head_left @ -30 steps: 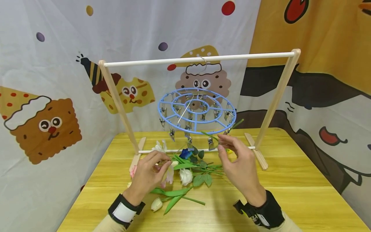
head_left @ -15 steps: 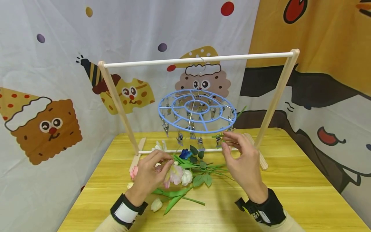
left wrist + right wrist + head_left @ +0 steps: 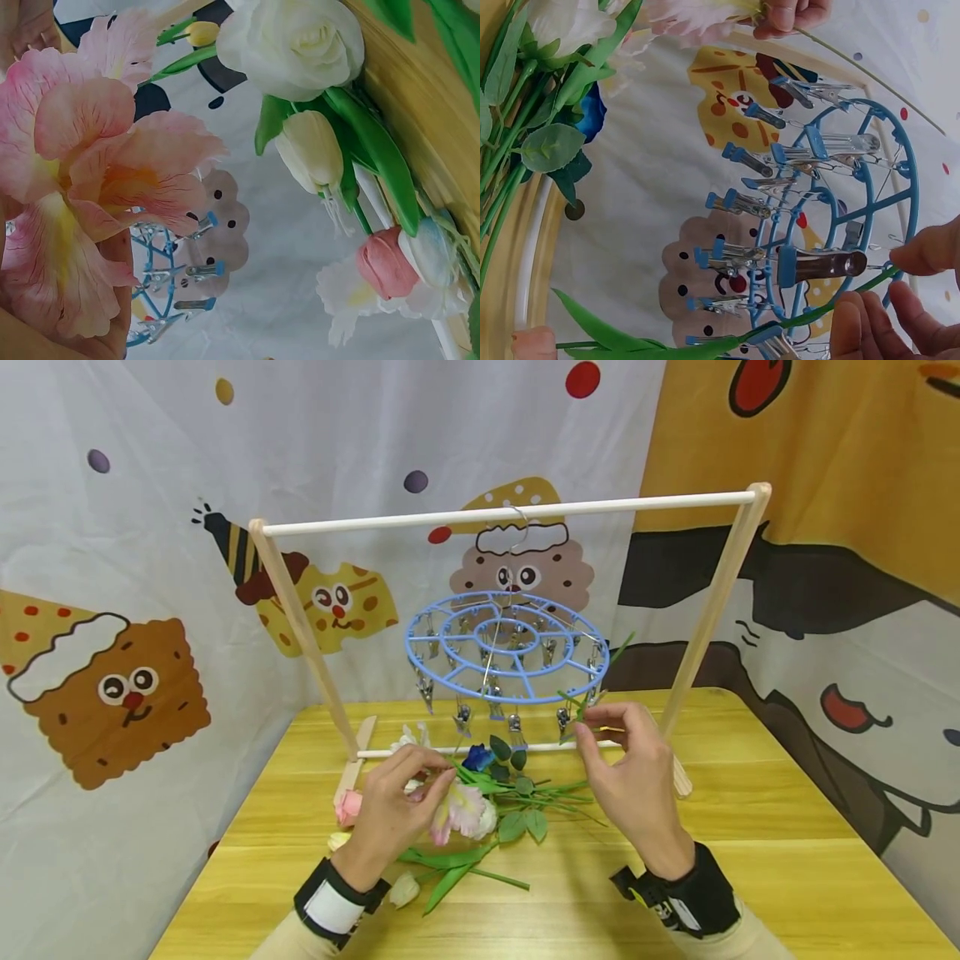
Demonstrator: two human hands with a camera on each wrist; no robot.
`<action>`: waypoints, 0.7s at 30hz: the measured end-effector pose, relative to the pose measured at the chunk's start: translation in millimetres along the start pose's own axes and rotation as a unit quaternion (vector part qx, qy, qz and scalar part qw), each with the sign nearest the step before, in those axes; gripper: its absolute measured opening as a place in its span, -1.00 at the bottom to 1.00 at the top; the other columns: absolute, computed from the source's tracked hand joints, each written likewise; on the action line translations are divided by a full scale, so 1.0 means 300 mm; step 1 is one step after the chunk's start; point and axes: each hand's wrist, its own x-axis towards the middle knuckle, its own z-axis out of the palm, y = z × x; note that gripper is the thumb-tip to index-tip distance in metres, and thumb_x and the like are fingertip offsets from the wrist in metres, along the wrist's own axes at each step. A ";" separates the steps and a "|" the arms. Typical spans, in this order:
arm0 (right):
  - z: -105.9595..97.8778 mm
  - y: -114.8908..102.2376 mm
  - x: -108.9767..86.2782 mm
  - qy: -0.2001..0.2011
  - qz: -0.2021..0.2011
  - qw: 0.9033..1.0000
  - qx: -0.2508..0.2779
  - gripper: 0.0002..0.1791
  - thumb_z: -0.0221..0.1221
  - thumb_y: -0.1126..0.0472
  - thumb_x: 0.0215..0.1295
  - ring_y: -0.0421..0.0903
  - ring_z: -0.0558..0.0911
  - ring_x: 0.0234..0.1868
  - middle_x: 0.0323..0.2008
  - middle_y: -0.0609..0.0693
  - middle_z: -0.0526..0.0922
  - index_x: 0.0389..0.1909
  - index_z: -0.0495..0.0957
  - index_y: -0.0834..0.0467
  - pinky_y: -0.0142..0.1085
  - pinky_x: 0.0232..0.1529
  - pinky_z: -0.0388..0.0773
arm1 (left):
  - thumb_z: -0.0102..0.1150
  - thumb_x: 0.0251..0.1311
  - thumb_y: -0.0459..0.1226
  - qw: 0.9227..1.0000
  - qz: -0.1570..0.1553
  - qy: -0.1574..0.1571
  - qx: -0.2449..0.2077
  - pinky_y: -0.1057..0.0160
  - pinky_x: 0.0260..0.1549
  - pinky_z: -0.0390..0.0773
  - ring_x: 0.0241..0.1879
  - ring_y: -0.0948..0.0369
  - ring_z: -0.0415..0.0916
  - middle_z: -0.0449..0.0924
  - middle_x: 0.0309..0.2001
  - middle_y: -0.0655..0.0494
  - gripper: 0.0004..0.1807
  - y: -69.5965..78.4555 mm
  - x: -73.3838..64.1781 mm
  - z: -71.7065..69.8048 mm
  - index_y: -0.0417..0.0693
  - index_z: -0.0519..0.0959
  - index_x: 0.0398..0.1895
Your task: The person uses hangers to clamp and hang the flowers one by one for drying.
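Note:
My left hand (image 3: 393,797) pinches the thin stem of a pale pink iris-like flower (image 3: 459,810), its ruffled bloom hanging over the other flowers. In the left wrist view the bloom (image 3: 97,172) shows a yellow throat. My right hand (image 3: 630,768) is at the near right rim of a round blue clip hanger (image 3: 517,697). Its thumb and fingers pinch the stem end of a yellow tulip (image 3: 536,345), whose bloom hangs lower down. A hanger clip (image 3: 772,341) overlaps the green stem in the right wrist view.
The hanger hooks over the white bar (image 3: 420,518) of a wooden stand (image 3: 296,627). On the table (image 3: 750,860) lie a white rose (image 3: 292,45), a blue flower (image 3: 477,758), a pink flower (image 3: 348,807), a cream tulip (image 3: 405,889) and several green stems.
The hanger has turned, its clips shifting. My right hand has moved slightly right, and its fingers have come together on the stem. The pink flower has swung right, showing more of its face.

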 end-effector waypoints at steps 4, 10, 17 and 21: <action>0.006 0.003 -0.001 -0.022 0.007 1.000 -0.021 -0.80 0.51 0.40 0.51 -0.02 0.79 -0.10 -0.04 0.11 0.86 0.06 0.77 0.28 -0.63 0.00 0.69 | 0.65 0.30 -0.52 1.000 0.008 0.007 0.000 0.39 -0.27 0.83 -0.29 0.24 0.78 0.83 -0.17 0.10 -0.75 0.004 0.003 0.012 -0.05 0.82 -0.12; 0.016 0.000 -0.005 -0.042 0.017 0.998 -0.041 -0.76 0.52 0.33 0.54 -0.02 0.86 -0.16 -0.03 0.06 0.94 0.14 0.86 0.19 -0.68 -0.07 0.63 | 0.64 0.27 -0.53 1.000 0.028 0.012 -0.005 0.38 -0.35 0.82 -0.33 0.25 0.75 0.83 -0.19 0.08 -0.75 0.008 0.003 0.032 -0.07 0.81 -0.13; 0.030 -0.005 -0.018 -0.063 0.030 0.996 -0.062 -0.70 0.51 0.24 0.59 -0.04 0.93 -0.20 -0.05 0.01 0.98 0.26 0.87 0.16 -0.30 -0.04 0.85 | 0.63 0.25 -0.55 0.998 0.046 0.024 -0.033 0.51 -0.31 0.79 -0.34 0.23 0.77 0.84 -0.20 0.05 -0.73 0.029 0.017 0.055 -0.09 0.81 -0.12; 0.038 -0.013 -0.023 -0.083 0.055 0.994 -0.049 -0.64 0.48 0.22 0.62 -0.03 0.94 -0.16 0.03 0.04 0.98 0.33 0.84 0.18 0.02 0.02 0.94 | 0.63 0.24 -0.55 0.997 0.054 0.032 -0.045 0.51 -0.34 0.78 -0.35 0.22 0.78 0.86 -0.20 0.03 -0.75 0.040 0.026 0.075 -0.12 0.82 -0.12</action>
